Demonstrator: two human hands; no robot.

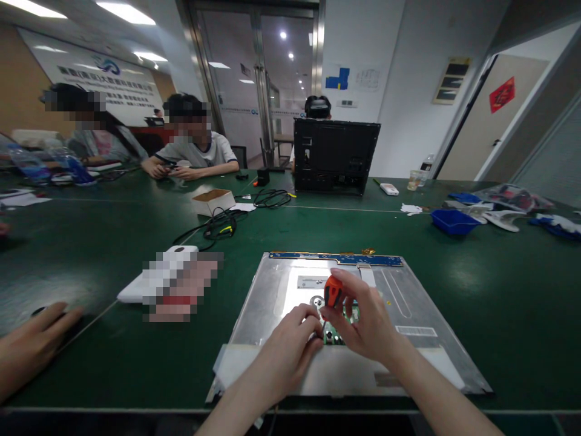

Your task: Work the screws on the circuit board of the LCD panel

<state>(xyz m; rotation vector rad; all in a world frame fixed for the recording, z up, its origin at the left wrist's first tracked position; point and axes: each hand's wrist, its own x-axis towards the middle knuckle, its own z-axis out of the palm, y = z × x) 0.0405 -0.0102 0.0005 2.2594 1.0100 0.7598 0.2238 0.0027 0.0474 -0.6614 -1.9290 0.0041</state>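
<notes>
A flat metal display panel [272,321] lies on the green table in front of me, with a blue circuit strip [336,259] along its far edge. Wrapped round the orange and black handle of a screwdriver [333,292] is my right hand [367,315]; the tool stands nearly upright over a small green circuit board [338,336] in the panel's middle. My left hand [297,330] rests at the board's left side, fingers bent together near the screwdriver's shaft. Whatever its fingertips pinch, if anything, is hidden. The screwdriver's tip is also hard to make out.
Left of the panel lies a white device [158,278]. Black cables [218,227] and an open small box [213,201] sit farther back. A black monitor [336,157] stands opposite, a blue tray [454,221] at right. Another person's hand [39,345] is at far left; people sit across.
</notes>
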